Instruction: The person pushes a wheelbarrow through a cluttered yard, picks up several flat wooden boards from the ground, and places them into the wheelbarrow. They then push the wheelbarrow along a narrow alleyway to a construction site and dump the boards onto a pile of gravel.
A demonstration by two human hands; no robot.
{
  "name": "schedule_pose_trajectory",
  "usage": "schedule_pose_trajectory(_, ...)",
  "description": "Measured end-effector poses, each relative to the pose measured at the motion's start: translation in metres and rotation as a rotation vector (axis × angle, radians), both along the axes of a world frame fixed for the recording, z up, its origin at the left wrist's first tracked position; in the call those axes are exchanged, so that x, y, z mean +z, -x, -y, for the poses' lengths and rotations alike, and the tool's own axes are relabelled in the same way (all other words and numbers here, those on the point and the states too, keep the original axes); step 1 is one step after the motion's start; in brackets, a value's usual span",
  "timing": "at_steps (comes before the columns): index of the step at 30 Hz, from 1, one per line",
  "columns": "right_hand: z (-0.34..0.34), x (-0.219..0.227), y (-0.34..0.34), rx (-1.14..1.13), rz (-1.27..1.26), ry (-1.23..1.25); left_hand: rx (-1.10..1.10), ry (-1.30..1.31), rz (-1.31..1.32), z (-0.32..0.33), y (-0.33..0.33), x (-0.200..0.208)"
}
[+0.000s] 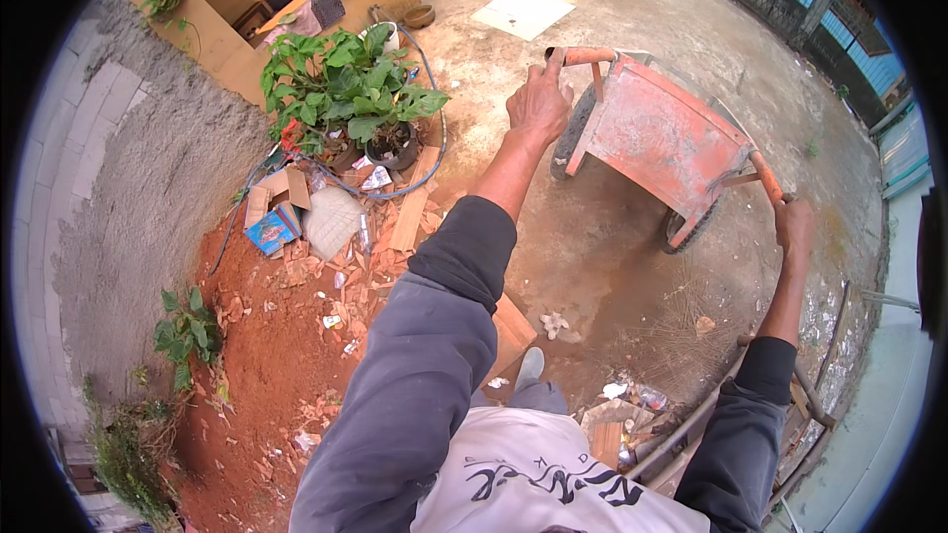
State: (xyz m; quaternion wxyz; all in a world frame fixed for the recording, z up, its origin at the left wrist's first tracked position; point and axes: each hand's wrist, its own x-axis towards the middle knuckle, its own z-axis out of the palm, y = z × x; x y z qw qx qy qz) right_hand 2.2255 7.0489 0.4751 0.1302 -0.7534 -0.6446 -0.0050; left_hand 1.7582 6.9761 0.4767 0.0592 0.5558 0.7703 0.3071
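While the red two-wheeled handcart stands ahead on concrete, the fingers of the left hand and right hand grip its handles. Likely heavy and rigid, it's best held there.

Scuffed, orange-red two-wheeled handcart

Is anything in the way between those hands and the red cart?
Nothing visible is. The left hand holds the left handle of the cart, and the right hand holds the right handle.
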Motion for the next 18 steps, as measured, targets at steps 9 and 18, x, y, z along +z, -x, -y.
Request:
schedule_pose_trajectory(9, -0.117, 0.038, -0.069, 0.704, 0.894, 0.005, 0.09, 0.147, 0.369, 0.126, -0.013, -0.12)
schedule_pose_trajectory(18, -0.123, 0.056, -0.109, 0.676, 0.9, 0.036, 0.632, 0.749, 0.722, 0.485, -0.008, -0.34)
